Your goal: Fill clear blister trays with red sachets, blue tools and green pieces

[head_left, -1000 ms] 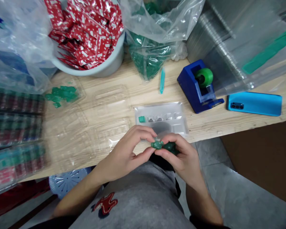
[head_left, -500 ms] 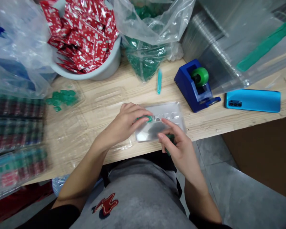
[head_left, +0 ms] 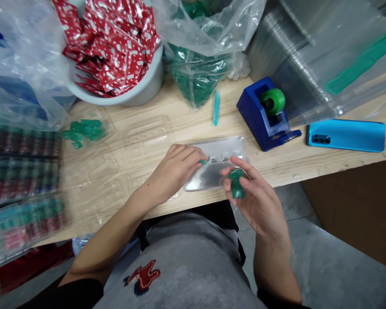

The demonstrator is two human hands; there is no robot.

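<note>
A clear plastic tray (head_left: 203, 180) with small moulded hollows lies at the table's front edge. Over its left end, my left hand (head_left: 180, 167) has its fingertips closed on a small green translucent piece (head_left: 203, 162) by the leftmost hollow. My right hand (head_left: 255, 189) is raised at the tray's right front, palm turned up, with several similar green pieces (head_left: 237, 183) held in its curled fingers. Its index finger points out over the tray's right side.
Behind stand a basin (head_left: 141, 92) of red packets and a clear bag (head_left: 196, 81) of green pieces. A blue tape dispenser (head_left: 257, 116), a phone (head_left: 350, 136) and a teal stick (head_left: 216, 108) lie rightward. Loose green pieces (head_left: 83, 131) and clear trays (head_left: 99, 189) lie leftward.
My right hand has drawn back to the right and turned up, showing more of the green pieces in it. My left fingertips have pressed closer over the piece at the tray's left end.
</note>
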